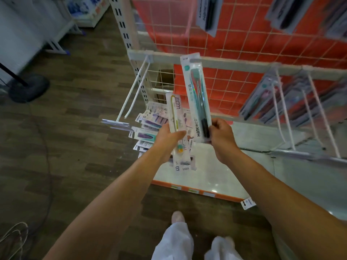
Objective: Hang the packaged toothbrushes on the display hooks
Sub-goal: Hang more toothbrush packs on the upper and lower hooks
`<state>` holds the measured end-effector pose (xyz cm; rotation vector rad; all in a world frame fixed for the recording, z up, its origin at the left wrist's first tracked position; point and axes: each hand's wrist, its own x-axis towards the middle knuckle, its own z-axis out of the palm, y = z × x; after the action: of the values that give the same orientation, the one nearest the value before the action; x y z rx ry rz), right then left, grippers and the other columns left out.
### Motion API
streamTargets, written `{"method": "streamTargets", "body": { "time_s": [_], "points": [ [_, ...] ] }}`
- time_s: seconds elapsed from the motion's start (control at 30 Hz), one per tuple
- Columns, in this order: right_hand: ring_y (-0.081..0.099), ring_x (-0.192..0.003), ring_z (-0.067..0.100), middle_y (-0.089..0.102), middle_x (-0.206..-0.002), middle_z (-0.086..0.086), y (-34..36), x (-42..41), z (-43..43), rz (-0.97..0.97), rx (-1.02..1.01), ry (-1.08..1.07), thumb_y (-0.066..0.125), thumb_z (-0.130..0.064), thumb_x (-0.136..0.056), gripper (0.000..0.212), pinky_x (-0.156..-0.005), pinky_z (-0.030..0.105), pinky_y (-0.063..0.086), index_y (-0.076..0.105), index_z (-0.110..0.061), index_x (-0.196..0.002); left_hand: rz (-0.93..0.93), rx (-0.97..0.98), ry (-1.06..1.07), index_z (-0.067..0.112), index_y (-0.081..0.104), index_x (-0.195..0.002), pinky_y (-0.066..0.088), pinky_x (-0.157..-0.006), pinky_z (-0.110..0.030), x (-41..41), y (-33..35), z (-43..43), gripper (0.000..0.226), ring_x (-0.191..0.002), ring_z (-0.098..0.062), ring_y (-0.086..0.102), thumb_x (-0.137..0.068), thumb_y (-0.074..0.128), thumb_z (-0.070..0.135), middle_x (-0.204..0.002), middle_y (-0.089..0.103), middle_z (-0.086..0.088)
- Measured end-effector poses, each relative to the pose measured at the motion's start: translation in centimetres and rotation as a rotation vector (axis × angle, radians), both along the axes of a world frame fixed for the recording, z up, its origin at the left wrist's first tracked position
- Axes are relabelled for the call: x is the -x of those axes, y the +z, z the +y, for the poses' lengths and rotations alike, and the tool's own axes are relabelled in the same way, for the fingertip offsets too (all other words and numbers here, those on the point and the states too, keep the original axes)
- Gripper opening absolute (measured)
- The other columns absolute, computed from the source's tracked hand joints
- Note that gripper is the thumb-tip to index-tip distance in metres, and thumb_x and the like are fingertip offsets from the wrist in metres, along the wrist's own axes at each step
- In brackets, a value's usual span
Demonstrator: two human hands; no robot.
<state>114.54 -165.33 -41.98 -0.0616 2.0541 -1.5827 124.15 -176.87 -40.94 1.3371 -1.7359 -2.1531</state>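
My right hand (pixel 222 136) pinches the bottom end of a long teal toothbrush pack (pixel 195 91), with my fingers (pixel 218 122) curled tight on its edge. The pack stands nearly upright above those fingers, and its top end overlaps the cream rail (pixel 234 64) of the display. Just left of it, not touching, my left hand (pixel 168 141) grips a white pack (pixel 175 113) holding a yellow brush, with my thumb laid across its front. More packs (pixel 185 162) sit fanned under it in the same grip and stick out below my palm. Up and to the left of my left fingers, an empty hook (pixel 135 94) of two white wires slopes down from the rail. Just beyond and left of those fingers, a pile of packs (pixel 148 126) lies on the white shelf (pixel 262 136). Well to the right of my right fingers, full hooks (pixel 281 102) carry rows of packs, blurred. A red grid panel (pixel 244 40) stands behind everything. Below my forearms is the wooden floor (pixel 75 128), with one small pack (pixel 247 203) lying by the shelf's orange edge.
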Motion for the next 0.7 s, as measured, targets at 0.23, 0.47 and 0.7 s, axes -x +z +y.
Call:
{"method": "streamTargets", "body": {
  "time_s": [0.23,0.47,0.7],
  "points": [
    [0.066,-0.091,0.027,0.069,-0.092,0.005,4.3,-0.7,4.1,0.052,0.082,0.009,0.042,-0.007,-0.096,0.025,-0.087,0.049,0.054,0.061,-0.020,-0.089,0.114,0.050,-0.062,0.014,0.056,-0.121,0.055,-0.088,-0.055,1.0,4.3,4.2,0.039,-0.100,-0.030,0.068,-0.086,0.065,-0.001,-0.110,0.070,-0.011],
    [0.063,-0.088,0.022,0.066,-0.093,0.004,7.5,-0.7,9.1,0.113,0.138,-0.001,0.038,-0.007,-0.100,0.025,-0.080,0.038,0.054,0.058,-0.020,-0.092,0.247,0.163,-0.150,0.010,0.063,-0.109,0.055,-0.087,-0.050,1.4,8.0,9.1,0.027,-0.097,-0.033,0.069,-0.083,0.064,0.001,-0.098,0.072,-0.015],
    [0.064,-0.087,0.016,0.067,-0.094,0.001,9.5,-0.6,12.7,0.146,0.149,0.034,0.039,-0.010,-0.101,0.026,-0.080,0.033,0.055,0.060,-0.022,-0.093,0.282,0.279,-0.184,0.011,0.065,-0.112,0.058,-0.084,-0.046,1.8,9.4,12.8,0.028,-0.091,-0.027,0.072,-0.085,0.072,0.011,-0.098,0.074,-0.010]
  ]
}}
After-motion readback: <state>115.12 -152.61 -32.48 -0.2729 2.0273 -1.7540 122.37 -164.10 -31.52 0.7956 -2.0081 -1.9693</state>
